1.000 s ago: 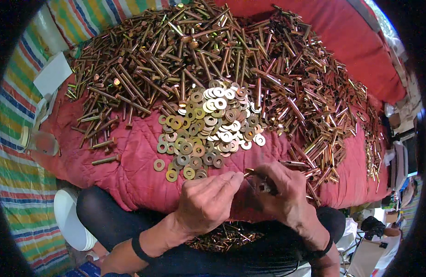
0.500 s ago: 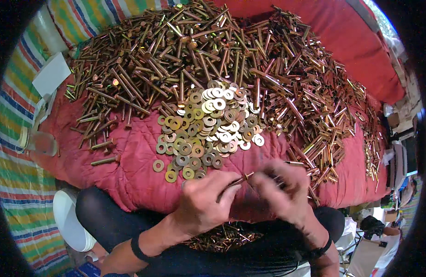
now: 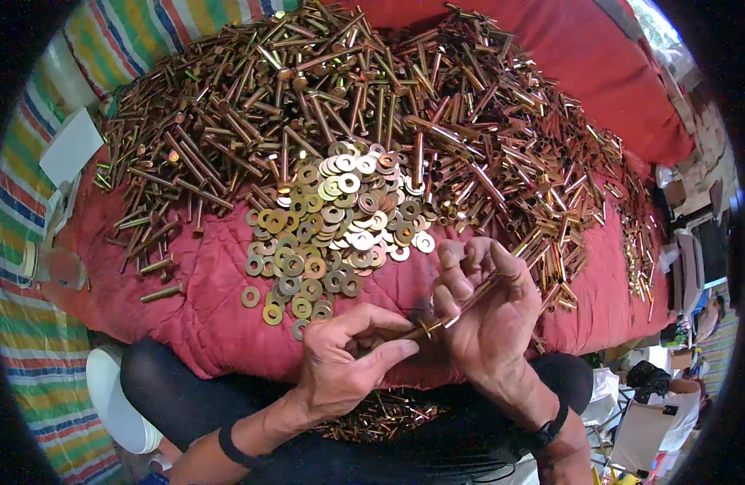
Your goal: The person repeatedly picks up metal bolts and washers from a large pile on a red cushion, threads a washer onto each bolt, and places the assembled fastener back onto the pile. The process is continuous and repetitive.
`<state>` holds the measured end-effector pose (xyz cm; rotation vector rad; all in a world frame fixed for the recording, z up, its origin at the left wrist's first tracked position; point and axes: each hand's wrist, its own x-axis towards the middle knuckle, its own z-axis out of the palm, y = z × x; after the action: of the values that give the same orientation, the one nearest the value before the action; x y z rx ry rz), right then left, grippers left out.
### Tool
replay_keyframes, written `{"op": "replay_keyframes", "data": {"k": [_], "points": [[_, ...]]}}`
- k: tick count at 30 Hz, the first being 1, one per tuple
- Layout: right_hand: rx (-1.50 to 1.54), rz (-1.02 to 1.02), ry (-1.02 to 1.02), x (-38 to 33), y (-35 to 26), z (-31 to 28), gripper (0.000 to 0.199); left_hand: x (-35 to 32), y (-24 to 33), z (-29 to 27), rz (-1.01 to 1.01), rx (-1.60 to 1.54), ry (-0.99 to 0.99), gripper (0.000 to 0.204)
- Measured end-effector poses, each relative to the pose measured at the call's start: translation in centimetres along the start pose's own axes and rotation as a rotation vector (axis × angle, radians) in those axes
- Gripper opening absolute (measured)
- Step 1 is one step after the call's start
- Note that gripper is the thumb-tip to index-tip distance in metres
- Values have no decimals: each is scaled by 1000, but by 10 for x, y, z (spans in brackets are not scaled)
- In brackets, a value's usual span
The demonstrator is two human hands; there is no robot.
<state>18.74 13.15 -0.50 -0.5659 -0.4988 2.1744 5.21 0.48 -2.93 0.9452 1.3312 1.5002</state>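
Observation:
Between the thumb and fingers of my left hand [image 3: 352, 352] is a brassy bolt, pointing right, with a washer [image 3: 425, 329] round its shank. Close beside its tip, my right hand [image 3: 494, 323] is turned palm up with fingers curled round a thin metal tube [image 3: 479, 297]. Whether the tube and the bolt tip touch I cannot tell. Just beyond my hands lies a heap of flat washers [image 3: 332, 218], gold and silver in colour. A large pile of bolts [image 3: 227, 121] rises behind it, and many metal tubes [image 3: 510, 186] are heaped to the right.
A red quilted cloth [image 3: 219, 323] lies under the piles. More small metal parts [image 3: 380, 416] sit in my lap between my legs. A white bucket [image 3: 118, 400] stands at lower left, near a striped sheet [image 3: 37, 323]. A white card [image 3: 71, 147] lies at far left.
My right hand has turned palm up, and the tube now shows in it. The left hand still holds the bolt, its fingers opened slightly wider. The whole view has shifted a little.

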Motion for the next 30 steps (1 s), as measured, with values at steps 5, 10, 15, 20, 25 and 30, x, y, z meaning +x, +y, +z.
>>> {"op": "replay_keyframes", "data": {"k": [5, 10, 15, 20, 25, 30], "points": [[101, -13, -14, 2, 0, -1, 27, -4, 0, 2, -36, -20, -15, 17], [-110, -30, 60, 2, 2, 1, 36, -4, 2, -2, -100, -212, -14, 16], [-841, -179, 238, 1, 3, 6, 46, -3, 1, -8, -88, -216, 12, 15], [-925, -353, 218, -2, 6, 5, 35, 1, 3, -16, -137, -301, 10, 15], [-979, -463, 110, -7, 0, 5, 29, 3, 10, -23, -175, -313, -36, 15], [-845, -298, 94, -11, 1, 6, 31, 2, 12, -24, -234, -373, -37, 15]]}}
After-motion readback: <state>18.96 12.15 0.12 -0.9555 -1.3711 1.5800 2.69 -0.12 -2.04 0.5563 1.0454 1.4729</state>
